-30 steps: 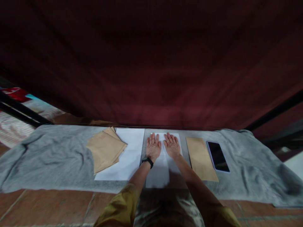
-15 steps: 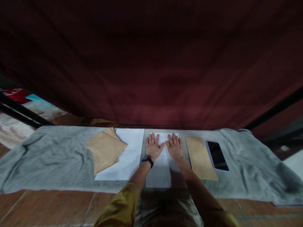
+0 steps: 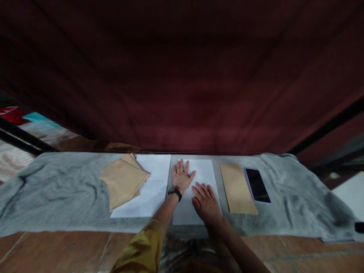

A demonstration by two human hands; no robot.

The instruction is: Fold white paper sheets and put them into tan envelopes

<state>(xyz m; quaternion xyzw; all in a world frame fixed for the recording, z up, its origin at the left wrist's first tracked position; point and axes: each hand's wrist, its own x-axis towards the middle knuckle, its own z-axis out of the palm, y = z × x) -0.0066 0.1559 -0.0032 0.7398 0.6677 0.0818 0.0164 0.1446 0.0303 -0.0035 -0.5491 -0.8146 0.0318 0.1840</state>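
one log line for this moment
left hand: flat on white sheet, far end | right hand: flat, same sheet, nearer | right: brown envelope, phone | left: envelope pile

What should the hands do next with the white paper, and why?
Probably slide the right hand down toward the near edge of the white sheet, pressing it flat. The left hand lies open on the sheet's far part, pinning it, and the near strip has no hand on it.

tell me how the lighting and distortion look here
Head view: dim, the red curtain almost black at top; the white sheet under the left hand and right hand stands out bright; the grey cloth bows at its ends, wide-angle distortion.
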